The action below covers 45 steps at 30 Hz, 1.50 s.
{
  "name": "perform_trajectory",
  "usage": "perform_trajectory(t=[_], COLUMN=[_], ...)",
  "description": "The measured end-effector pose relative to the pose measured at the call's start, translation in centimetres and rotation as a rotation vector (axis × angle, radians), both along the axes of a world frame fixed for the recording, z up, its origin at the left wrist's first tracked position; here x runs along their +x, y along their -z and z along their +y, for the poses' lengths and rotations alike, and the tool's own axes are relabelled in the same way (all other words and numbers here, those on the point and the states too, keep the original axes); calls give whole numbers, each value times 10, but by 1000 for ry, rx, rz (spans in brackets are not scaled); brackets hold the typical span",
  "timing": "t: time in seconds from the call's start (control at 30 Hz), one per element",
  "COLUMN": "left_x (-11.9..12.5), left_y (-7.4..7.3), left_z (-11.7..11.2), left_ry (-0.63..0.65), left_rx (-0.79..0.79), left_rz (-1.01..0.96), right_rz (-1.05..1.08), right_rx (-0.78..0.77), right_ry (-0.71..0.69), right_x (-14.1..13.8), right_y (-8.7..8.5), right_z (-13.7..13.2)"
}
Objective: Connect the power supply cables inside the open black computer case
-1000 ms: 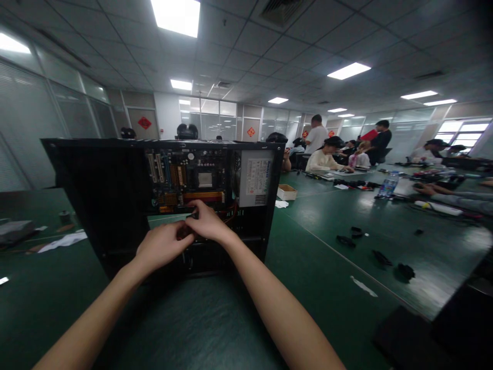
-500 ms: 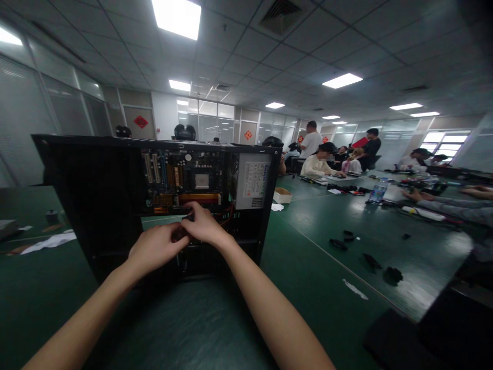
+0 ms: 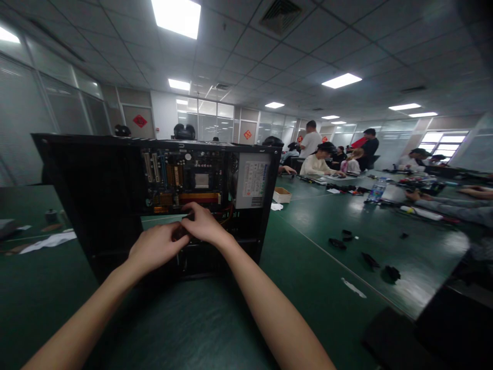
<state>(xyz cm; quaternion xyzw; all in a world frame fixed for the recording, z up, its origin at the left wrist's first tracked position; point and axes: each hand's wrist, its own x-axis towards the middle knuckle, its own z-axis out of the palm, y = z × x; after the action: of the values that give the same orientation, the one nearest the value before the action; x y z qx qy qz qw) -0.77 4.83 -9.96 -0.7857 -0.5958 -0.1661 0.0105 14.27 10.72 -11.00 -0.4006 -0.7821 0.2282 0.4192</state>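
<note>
An open black computer case (image 3: 111, 221) stands upright on the green table, its inside facing me. In it are a motherboard (image 3: 181, 174) with a square processor (image 3: 202, 180), and a silver power supply (image 3: 254, 180) at the right. My left hand (image 3: 156, 246) and my right hand (image 3: 202, 223) meet in front of the case, just below the orange memory slots (image 3: 198, 198). Both have curled fingers drawn together around something dark and small; the fingers hide what it is. Thin cables (image 3: 226, 216) run beside my right hand.
Right of the case are a small cardboard box (image 3: 282, 195), black plastic pieces (image 3: 370, 260) and a water bottle (image 3: 376, 190) on the table (image 3: 304, 288). White paper (image 3: 48, 242) lies at the left. Other people (image 3: 319, 163) sit and stand farther back; a co-worker's forearms (image 3: 439, 203) rest at the right.
My hands stay almost in place at the case, with only the slightest shift. A co-worker's hand has come into view just right of the case.
</note>
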Motion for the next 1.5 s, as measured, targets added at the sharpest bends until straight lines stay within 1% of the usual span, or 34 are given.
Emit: perform_trajectory(t=[0.33, 0.43, 0.47, 0.53, 0.63, 0.73, 0.83, 0.97, 1.1, 1.2, 1.27, 1.33, 1.43, 1.5], left_x=[1, -3, -5, -10, -16, -19, -18, -15, -14, -14, -14, -14, -13, -15], left_y=[3, 4, 5, 6, 7, 5, 4, 2, -3, -7, -8, -9, -11, -13], left_z=[1, 5, 8, 14, 22, 24, 23, 20, 15, 13, 12, 11, 9, 9], left_ry=[-20, -26, -17, 40, 106, 84, 83, 24, -40, -49, -41, -28, -7, -4], left_rx=[20, 4, -7, -30, -23, -15, 10, 93, 120, 137, 98, 36, 16, 20], left_rz=[-4, -62, -120, -310, -622, -760, -838, -948, -1128, -1281, -1337, -1335, -1330, -1397], right_rz=[-4, 0, 11, 65, 153, 101, 28, -39, -184, -331, -437, -502, -498, -451], right_rx=[-12, -6, 0, 43, 192, 339, 449, 550, 606, 622, 620, 622, 609, 590], right_ry=[-2, -2, -5, -14, -60, -125, -133, -63, -21, 31, 98, 167, 236, 255], right_x=[0, 0, 0, 1, 2, 3, 4, 10, 21, 27, 28, 28, 28, 30], right_y=[-1, -1, -1, -3, -7, -9, -9, -12, -18, -22, -22, -22, -21, -20], right_z=[0, 1, 1, 0, -2, -5, -8, -12, -13, -12, -10, -9, -7, -5])
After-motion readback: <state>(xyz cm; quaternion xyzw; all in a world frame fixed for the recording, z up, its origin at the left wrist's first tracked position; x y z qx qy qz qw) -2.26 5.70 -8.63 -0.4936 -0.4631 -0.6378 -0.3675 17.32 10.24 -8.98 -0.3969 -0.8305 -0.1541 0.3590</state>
